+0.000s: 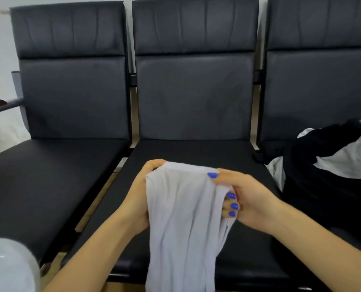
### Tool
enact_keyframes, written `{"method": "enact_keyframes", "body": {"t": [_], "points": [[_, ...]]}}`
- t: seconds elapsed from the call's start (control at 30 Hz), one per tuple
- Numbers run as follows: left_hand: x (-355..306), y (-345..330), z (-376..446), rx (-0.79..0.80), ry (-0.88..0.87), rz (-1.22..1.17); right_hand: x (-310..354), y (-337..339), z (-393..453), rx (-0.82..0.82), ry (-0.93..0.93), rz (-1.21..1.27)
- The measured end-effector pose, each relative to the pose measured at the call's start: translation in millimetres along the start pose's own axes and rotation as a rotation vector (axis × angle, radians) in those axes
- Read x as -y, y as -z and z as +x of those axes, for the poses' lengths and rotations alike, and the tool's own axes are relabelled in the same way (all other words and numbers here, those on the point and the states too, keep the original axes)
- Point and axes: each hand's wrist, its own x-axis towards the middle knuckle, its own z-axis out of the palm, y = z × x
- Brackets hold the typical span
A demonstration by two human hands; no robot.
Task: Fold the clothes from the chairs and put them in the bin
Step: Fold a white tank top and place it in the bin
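A pale grey-white garment (185,224) hangs in front of the middle chair (194,98), held up by both hands at its top edge. My left hand (141,192) grips the upper left corner, its fingers curled behind the cloth. My right hand (244,199) pinches the upper right edge between thumb and fingers, blue nails showing. The cloth drops in soft folds past the bottom of the view. A pile of black and white clothes (322,165) lies on the right chair's seat.
Three black padded chairs stand side by side against a white wall; the left chair (70,98) has a bare seat. A translucent white bin edge (9,264) shows at the bottom left. A dark armrest (2,106) sticks out at the far left.
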Motion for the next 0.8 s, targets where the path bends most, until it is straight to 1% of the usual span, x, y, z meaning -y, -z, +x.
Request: {"method": "enact_keyframes", "body": {"t": [0.07, 0.17, 0.3, 0.37, 0.43, 0.57, 0.63, 0.73, 0.8], "points": [[-2.4, 4.5, -2.2, -0.004, -0.015, 0.041, 6.5, 7.4, -3.6, 0.016, 0.025, 0.053], [-4.8, 9.3, -7.3, 0.041, -0.037, 0.121, 9.9, 18.3, -8.8, 0.081, 0.026, 0.081], [-4.4, 11.1, -12.7, 0.082, -0.068, 0.272, 11.6, 21.0, -13.7, 0.028, 0.02, 0.121], [-4.8, 11.7, -12.4, 0.072, -0.066, 0.324, 14.0, 20.3, -15.9, 0.032, 0.027, 0.11], [-7.3, 10.6, -9.7, 0.034, -0.025, 0.277, 14.4, 22.5, -16.2, 0.055, 0.045, 0.065], [-10.8, 3.8, -4.4, -0.056, 0.214, -0.075, 9.4, 27.5, -10.2, 0.093, 0.105, 0.009], [-10.9, 1.5, -2.6, -0.071, 0.299, -0.2, 7.7, 27.4, -8.3, 0.062, 0.092, -0.05], [-10.3, 0.1, 1.3, -0.081, 0.366, -0.265, 9.2, 21.3, -9.1, -0.051, 0.035, -0.172], [-7.5, -1.5, 5.5, -0.081, 0.357, -0.187, 8.6, 20.3, -10.5, -0.107, -0.01, -0.188]]}}
